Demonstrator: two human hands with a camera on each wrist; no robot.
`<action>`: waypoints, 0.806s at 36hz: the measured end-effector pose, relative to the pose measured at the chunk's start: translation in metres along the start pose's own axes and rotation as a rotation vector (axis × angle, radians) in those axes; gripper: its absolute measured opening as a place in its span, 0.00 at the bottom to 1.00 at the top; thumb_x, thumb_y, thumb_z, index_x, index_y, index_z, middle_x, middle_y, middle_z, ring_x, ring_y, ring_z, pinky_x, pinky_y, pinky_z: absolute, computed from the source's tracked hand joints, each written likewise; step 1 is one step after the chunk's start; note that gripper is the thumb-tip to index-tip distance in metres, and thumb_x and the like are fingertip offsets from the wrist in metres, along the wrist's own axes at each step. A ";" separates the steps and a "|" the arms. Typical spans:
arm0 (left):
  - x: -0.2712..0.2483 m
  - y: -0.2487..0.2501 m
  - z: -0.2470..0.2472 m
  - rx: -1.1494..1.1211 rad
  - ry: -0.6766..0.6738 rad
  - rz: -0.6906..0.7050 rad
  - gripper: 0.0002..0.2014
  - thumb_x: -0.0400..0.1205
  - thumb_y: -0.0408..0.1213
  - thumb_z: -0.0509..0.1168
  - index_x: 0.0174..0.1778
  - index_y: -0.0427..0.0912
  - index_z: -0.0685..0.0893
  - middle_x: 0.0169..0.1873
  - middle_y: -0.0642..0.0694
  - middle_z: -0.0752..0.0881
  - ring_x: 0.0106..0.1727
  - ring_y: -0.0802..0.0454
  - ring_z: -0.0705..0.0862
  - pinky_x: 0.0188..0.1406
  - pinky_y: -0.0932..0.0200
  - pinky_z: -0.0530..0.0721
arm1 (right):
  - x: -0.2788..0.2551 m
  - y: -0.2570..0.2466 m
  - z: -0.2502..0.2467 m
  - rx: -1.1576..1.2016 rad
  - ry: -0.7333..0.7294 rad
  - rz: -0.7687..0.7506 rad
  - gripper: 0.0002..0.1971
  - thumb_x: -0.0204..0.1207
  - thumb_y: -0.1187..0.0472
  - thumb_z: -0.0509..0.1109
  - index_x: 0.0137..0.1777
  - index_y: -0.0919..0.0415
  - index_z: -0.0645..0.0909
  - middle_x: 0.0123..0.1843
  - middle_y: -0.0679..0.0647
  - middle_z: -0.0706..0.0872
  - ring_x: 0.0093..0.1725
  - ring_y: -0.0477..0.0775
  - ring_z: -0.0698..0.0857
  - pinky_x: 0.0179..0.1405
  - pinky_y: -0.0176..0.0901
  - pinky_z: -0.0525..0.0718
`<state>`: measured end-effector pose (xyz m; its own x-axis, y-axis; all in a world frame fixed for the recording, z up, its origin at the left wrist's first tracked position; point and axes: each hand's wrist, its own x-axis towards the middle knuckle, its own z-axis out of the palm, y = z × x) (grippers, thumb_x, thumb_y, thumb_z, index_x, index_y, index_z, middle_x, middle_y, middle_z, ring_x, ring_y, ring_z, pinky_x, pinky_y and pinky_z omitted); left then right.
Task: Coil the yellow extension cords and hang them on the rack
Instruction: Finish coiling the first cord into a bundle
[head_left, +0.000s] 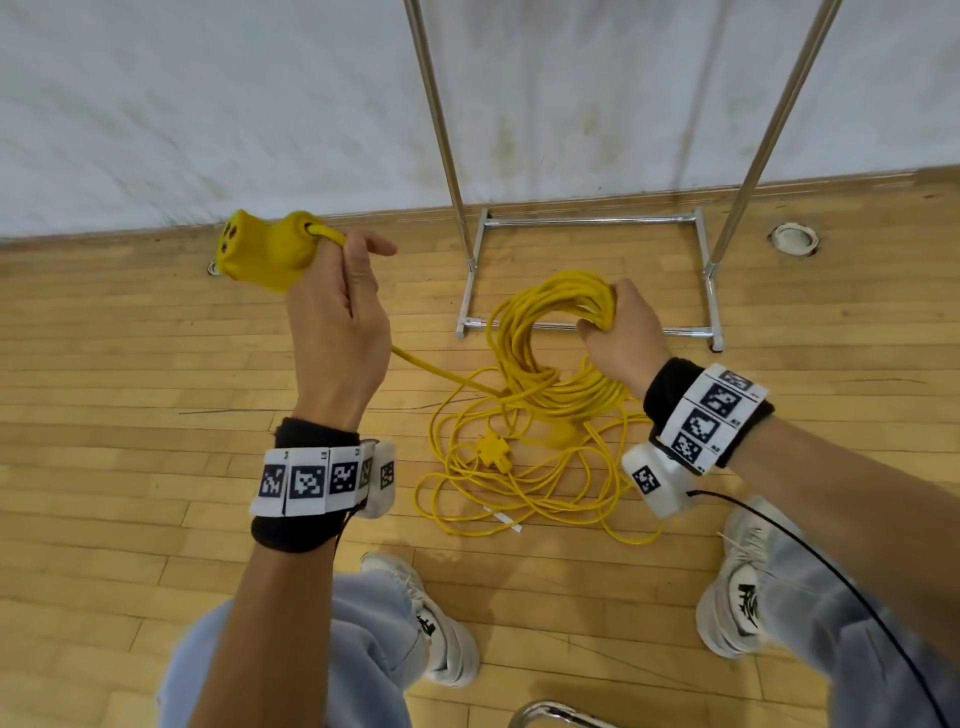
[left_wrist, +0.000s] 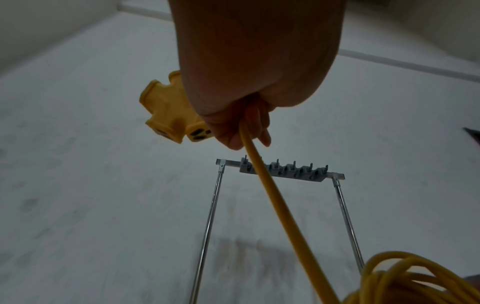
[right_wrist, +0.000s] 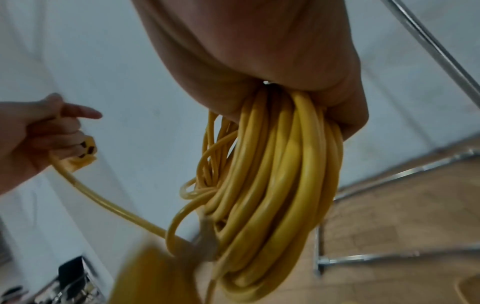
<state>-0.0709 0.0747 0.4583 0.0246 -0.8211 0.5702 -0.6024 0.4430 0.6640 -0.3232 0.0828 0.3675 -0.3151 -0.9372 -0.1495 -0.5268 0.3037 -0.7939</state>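
your right hand (head_left: 621, 332) grips the coiled yellow cord (head_left: 550, 353); your left hand (head_left: 337, 317) holds its socket end (head_left: 262, 249). a second cord (head_left: 519, 483) lies loose on the floor beside the rack (head_left: 587, 223) feet.

Two yellow extension cords (head_left: 558, 358), one chrome tube rack (head_left: 587, 223), two hands (head_left: 337, 322), two white sneakers (head_left: 441, 618).

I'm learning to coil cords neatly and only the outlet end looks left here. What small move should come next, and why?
Probably bring the left hand across and lay its last stretch of cord onto the coil that the right hand grips. The left hand already holds the outlet end, so only that short run remains loose. A second cord lies uncoiled on the floor.
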 end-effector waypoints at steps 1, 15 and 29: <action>0.000 0.001 -0.001 0.012 0.000 0.005 0.20 0.94 0.44 0.49 0.54 0.41 0.86 0.30 0.47 0.74 0.30 0.50 0.74 0.28 0.55 0.71 | -0.001 0.000 0.002 -0.006 -0.006 0.008 0.22 0.84 0.60 0.72 0.72 0.65 0.71 0.62 0.62 0.85 0.61 0.65 0.84 0.57 0.53 0.82; -0.004 -0.003 -0.002 0.024 -0.018 0.028 0.19 0.94 0.42 0.51 0.53 0.40 0.86 0.29 0.61 0.68 0.29 0.59 0.69 0.31 0.61 0.62 | 0.009 0.005 0.013 -0.147 0.085 -0.036 0.24 0.82 0.64 0.72 0.74 0.65 0.67 0.61 0.68 0.82 0.58 0.70 0.84 0.54 0.62 0.86; -0.027 0.027 0.023 0.207 -0.715 0.237 0.22 0.87 0.53 0.63 0.26 0.52 0.75 0.17 0.52 0.65 0.20 0.54 0.66 0.23 0.55 0.62 | 0.012 0.001 0.018 -0.272 -0.142 -0.027 0.22 0.83 0.58 0.72 0.69 0.67 0.69 0.64 0.70 0.84 0.63 0.73 0.84 0.54 0.58 0.83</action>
<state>-0.1059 0.1002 0.4500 -0.6015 -0.7763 0.1886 -0.6656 0.6175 0.4192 -0.3140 0.0686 0.3541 -0.1945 -0.9545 -0.2262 -0.7317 0.2948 -0.6146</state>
